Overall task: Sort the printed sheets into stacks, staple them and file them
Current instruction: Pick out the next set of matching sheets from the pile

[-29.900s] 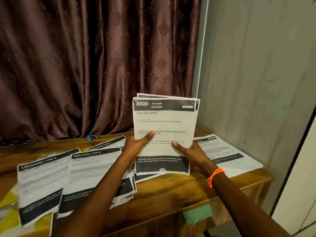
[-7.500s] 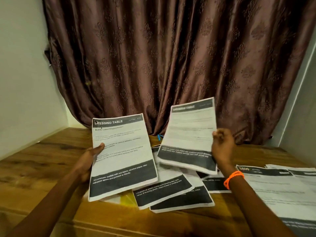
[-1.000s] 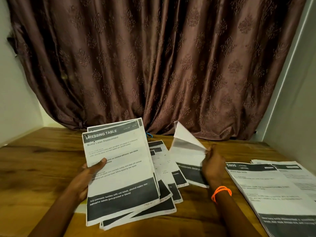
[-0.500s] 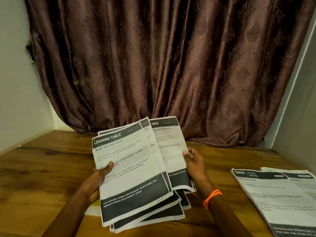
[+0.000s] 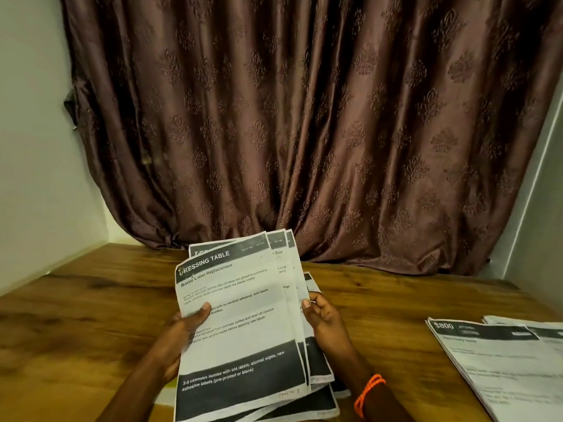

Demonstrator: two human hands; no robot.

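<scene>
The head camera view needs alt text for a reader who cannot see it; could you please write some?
Two hands hold a fanned bundle of printed sheets headed "DRESSING TABLE" above a wooden table: the left hand grips its left edge, the right hand its right edge. A second paper pile lies at right, before a brown curtain.

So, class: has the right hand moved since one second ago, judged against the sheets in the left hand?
Yes. The right hand has come left, from apart beside the Dressing Table sheets to their right edge, which it now holds; the left hand grips their left edge.
</scene>
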